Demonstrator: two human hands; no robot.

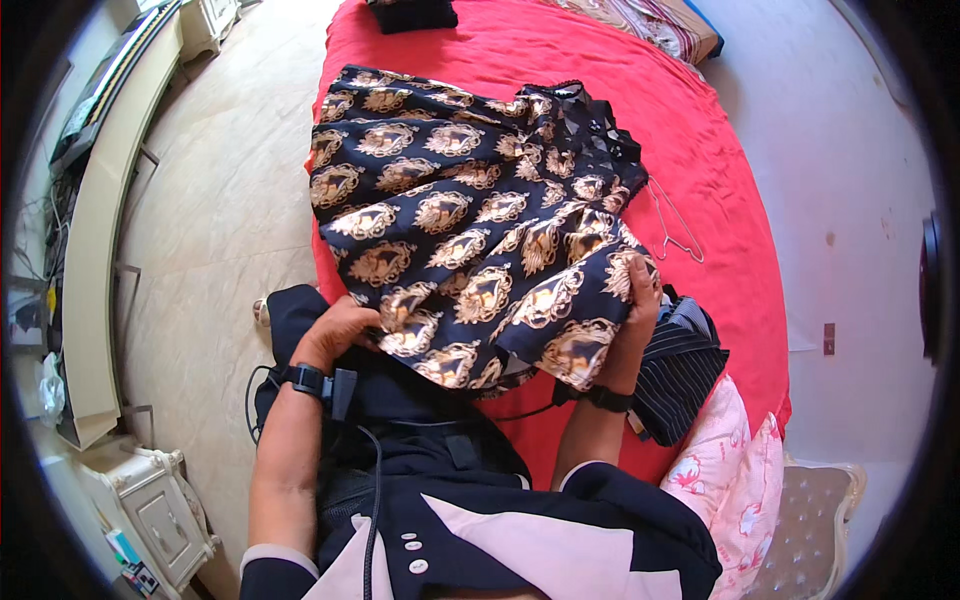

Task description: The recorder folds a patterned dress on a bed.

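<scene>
Spread across the red bed sheet (715,180) lies a black dress (415,215) with a gold medallion print and a sheer black lace top (605,140) at its far right end. My left hand (345,328) pinches the near left edge of its skirt. On the right, my right hand (642,292) grips the skirt's side, thumb on top and the other fingers mostly hidden. Part of the skirt is bunched between the hands, and its near edge hangs in front of my body. A thin pale hanger (676,228) lies just right of the lace top.
Folded dark striped clothes (685,365) rest right of my right wrist, beside pink pillows (722,465) and a tufted headboard (808,530). A folded black garment (412,14) sits at the bed's far end. Leftward are a white cabinet (160,515) and a long shelf (95,300).
</scene>
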